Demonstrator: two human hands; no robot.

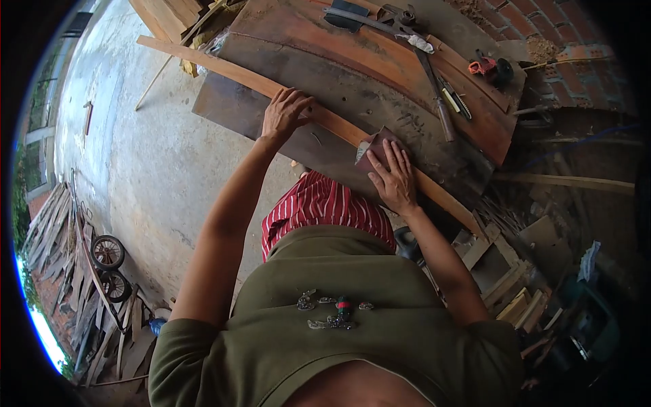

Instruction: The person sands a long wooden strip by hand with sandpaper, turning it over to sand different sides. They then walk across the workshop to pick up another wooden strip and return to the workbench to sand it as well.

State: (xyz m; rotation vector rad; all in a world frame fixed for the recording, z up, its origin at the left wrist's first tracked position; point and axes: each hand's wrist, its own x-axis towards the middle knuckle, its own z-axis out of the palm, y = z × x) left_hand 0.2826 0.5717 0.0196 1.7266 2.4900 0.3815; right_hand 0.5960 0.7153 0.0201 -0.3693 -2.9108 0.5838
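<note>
Nearest the wearer, the striped cloth [325, 203] at the lap lies just beside the near edge of the workbench [308, 64]. The wooden strip [224, 66], the piece being worked, lies slantwise along that side of the bench, one end at near right and the other projecting past the bench at far left. The right hand [399, 180] lies palm down over the reddish-brown abrasive sheet [375, 144], fingers extended and slightly parted, bearing it against the strip; a corner at its left is turned up, showing a pale face. The left hand [283, 117] is set farther along, its fingers bent over the strip; whether they close beneath the edge cannot be told. In my judgement the spacing is sound: the left hand steadies the work clear of the sheet. Good practice here calls for even pressure, straight strokes along the grain, and fingertips kept inside the paper. The raised corner is a minor fault, as it could catch; refolding would correct it. The projecting end could lift or chatter, so a firm left hold is advised. Farther off, at right, the wooden-handled tool [444, 121] and the slim cutter [456, 100] lie apart from the sheet. Beyond stands a red-and-black object [489, 66], near the brickwork [576, 81].
</note>
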